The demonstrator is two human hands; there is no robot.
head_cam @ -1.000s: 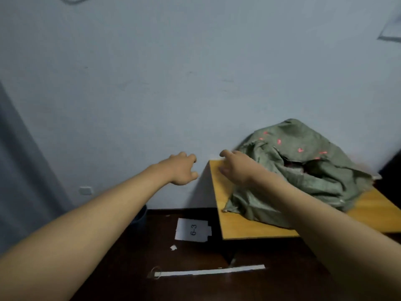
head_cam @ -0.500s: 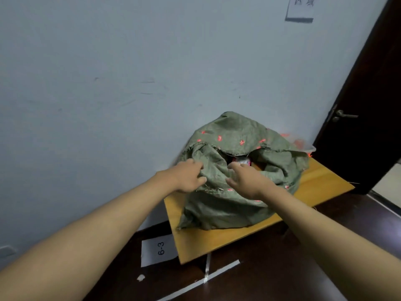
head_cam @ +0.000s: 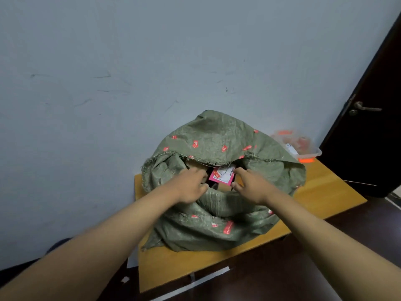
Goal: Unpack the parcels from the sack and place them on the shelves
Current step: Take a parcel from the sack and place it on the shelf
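Note:
A green woven sack (head_cam: 219,222) with small red marks lies on a low wooden table (head_cam: 173,266) against the wall. Its mouth faces me and stands open. Inside shows a pink parcel (head_cam: 222,177) with a white label, and a brown box edge below it. My left hand (head_cam: 192,186) grips the left rim of the sack's mouth with curled fingers. My right hand (head_cam: 248,185) holds the right rim, its fingers curled at the edge of the opening beside the pink parcel. The rest of the sack's contents are hidden.
A clear plastic tub (head_cam: 298,145) with orange things stands behind the sack at the table's far right. A dark door (head_cam: 373,127) with a lever handle is at the right. White tape (head_cam: 193,283) runs across the dark floor in front of the table.
Both hands have moved from beside the sack onto its mouth and pulled it apart. The pink parcel inside now shows. The view has shifted closer and to the right.

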